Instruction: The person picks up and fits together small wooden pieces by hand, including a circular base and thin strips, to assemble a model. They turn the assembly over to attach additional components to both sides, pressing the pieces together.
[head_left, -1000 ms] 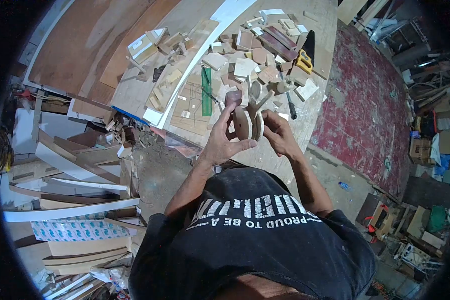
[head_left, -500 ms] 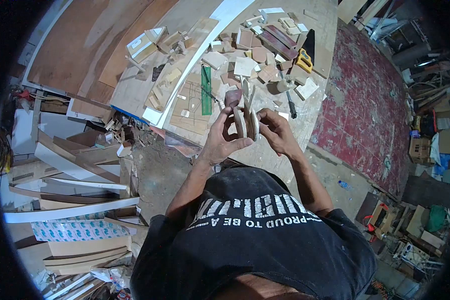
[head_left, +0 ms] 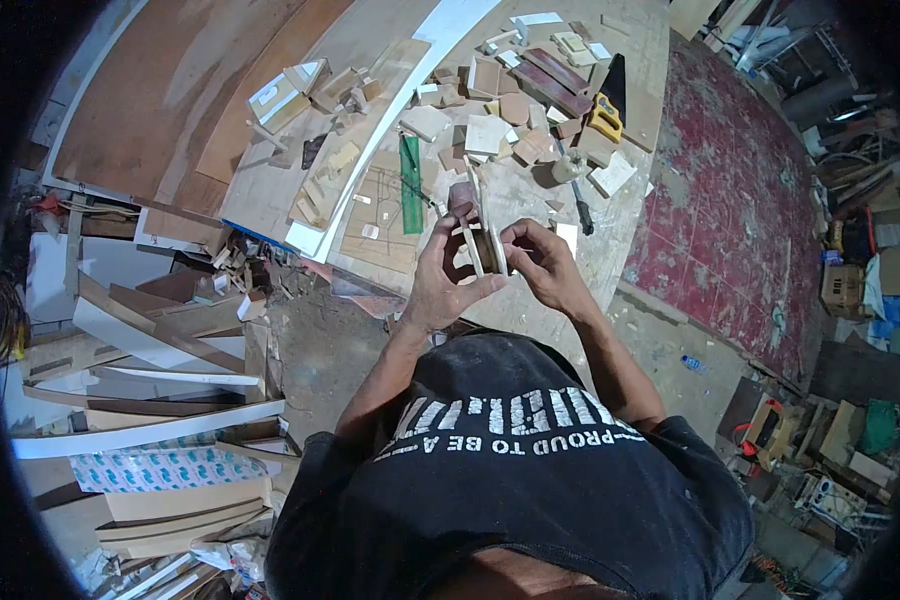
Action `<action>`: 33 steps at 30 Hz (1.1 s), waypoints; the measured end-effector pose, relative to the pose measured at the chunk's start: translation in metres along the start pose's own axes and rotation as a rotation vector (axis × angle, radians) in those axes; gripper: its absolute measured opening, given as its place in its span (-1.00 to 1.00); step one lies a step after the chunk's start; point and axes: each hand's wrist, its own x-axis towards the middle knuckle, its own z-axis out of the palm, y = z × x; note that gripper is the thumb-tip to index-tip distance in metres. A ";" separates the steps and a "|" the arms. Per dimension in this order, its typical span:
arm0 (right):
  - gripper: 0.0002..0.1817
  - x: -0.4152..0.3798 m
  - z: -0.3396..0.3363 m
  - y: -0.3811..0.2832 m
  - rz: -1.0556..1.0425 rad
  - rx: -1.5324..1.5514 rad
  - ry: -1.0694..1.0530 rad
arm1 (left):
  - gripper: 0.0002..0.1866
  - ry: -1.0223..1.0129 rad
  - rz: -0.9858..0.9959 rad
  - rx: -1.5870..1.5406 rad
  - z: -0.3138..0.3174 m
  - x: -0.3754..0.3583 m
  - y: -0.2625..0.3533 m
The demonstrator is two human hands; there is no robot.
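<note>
Above the front of the workbench, my left hand [head_left: 445, 278] is closed around a small assembly of thin wooden pieces [head_left: 487, 250]. Its pieces stand on edge, with a narrow gap between them. A reddish-brown piece [head_left: 461, 197], perhaps folded sandpaper, shows at the left fingertips; how it is held is partly hidden. My right hand [head_left: 545, 262] pinches the right side of the assembly with thumb and bent forefinger. Beyond both hands lie a green ruler [head_left: 411, 185], a dark-bladed tool [head_left: 583, 210] and a pale wooden block [head_left: 486, 134].
Many wood offcuts [head_left: 513, 107] cover the workbench [head_left: 595, 262]. A yellow-handled saw [head_left: 606, 118] lies at its right side. Curved boards [head_left: 150, 435] are stacked on the floor at left. A worn red panel [head_left: 720, 210] lies to the right.
The wooden assembly has turned slightly, and its far ends, forked apart before, now look nearly in line. My right fingers have shifted a little left along with it.
</note>
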 end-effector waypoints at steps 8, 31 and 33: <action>-0.83 0.003 0.003 0.006 0.016 0.111 0.030 | -0.02 0.041 0.089 0.064 0.003 0.001 0.001; -0.85 -0.004 0.002 0.004 0.008 0.035 0.026 | 0.12 0.057 0.053 0.060 0.000 -0.003 -0.006; -0.85 -0.005 0.003 0.003 -0.008 0.042 0.037 | 0.12 0.033 0.049 -0.033 -0.001 -0.003 -0.006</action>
